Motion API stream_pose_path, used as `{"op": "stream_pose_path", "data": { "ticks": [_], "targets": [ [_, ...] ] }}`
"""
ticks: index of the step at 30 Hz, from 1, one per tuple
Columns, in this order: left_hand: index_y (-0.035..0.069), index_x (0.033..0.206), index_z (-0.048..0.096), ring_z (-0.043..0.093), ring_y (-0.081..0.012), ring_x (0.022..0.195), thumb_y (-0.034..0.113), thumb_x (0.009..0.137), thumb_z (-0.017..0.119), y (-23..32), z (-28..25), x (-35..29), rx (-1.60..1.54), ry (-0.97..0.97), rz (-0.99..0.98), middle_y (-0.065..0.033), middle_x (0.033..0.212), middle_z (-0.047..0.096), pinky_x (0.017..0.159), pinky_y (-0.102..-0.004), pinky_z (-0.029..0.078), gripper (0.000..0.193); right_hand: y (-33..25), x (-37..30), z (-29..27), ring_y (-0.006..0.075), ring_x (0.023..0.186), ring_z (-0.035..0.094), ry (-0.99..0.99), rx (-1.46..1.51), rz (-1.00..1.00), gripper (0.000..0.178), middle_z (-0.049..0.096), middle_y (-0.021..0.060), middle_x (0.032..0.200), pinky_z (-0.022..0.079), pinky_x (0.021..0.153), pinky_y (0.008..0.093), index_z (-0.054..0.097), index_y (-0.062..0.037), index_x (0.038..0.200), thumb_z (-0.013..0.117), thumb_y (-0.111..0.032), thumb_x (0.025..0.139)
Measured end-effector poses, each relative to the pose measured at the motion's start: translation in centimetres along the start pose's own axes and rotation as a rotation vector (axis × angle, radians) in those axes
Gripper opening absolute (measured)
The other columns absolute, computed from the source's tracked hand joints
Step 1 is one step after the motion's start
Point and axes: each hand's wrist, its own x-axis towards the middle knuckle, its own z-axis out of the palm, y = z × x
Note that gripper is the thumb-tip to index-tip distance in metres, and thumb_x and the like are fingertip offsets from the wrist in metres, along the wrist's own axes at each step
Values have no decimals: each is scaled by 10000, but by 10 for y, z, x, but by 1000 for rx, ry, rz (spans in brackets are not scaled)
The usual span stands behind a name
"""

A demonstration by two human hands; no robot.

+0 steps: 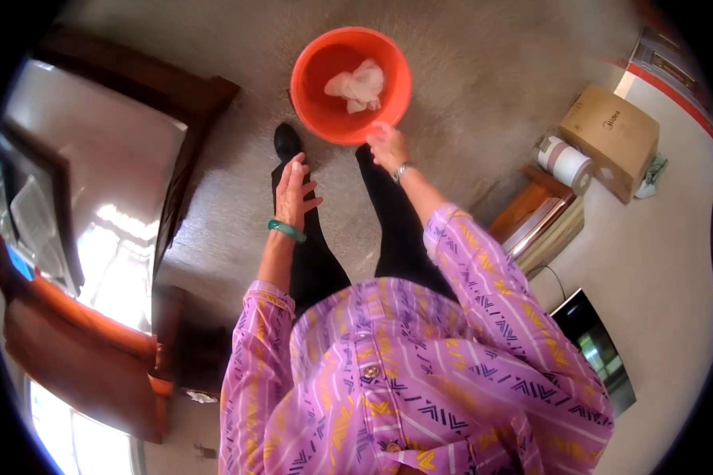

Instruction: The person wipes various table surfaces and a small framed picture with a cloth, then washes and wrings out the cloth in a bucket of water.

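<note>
An orange-red plastic basin (309, 103) is in front of me at the top of the view, over the grey floor. Inside it lies a crumpled white cloth (363, 83). My right hand (389, 147), with a watch on the wrist, is at the basin's near rim, its fingers curled on the edge. My left hand (292, 195), wearing a green bangle (287, 230), is held in the air over my leg, below and left of the basin. Its fingers are spread and it holds nothing.
A dark wooden table (194, 146) with a shiny top fills the left side, with a wooden chair (87, 348) near it. To the right are a cardboard box (610, 134), a white roll (564, 162), a wooden cabinet (535, 207) and a dark screen (598, 344).
</note>
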Motion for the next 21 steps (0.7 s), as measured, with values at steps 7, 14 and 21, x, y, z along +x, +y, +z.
{"op": "stream_pose_path", "data": {
  "ticks": [7,14,21],
  "targets": [
    [180,1406,264,419,-360,1150,656,840,369,-18,43,135,-152,20,-17,-159,1392,284,847,-455,449,747,14,128,23,381,976,549,-36,-362,-217,470,620,184,989,449,834,446,482,-101,1179,605,-195,736],
    [242,1437,146,425,-416,1123,673,822,398,-18,64,237,-333,0,-36,-154,1433,191,848,-532,425,792,29,205,49,422,1127,427,-143,-494,-300,753,430,188,1282,418,889,472,244,-168,1391,618,-215,740],
    [217,1422,194,422,-368,1163,663,825,412,-24,66,293,-403,-2,-117,-122,1426,235,846,-556,414,776,51,246,83,264,1011,569,-334,-506,1,469,588,129,1087,481,805,395,514,-92,1184,647,-197,747]
  ]
}}
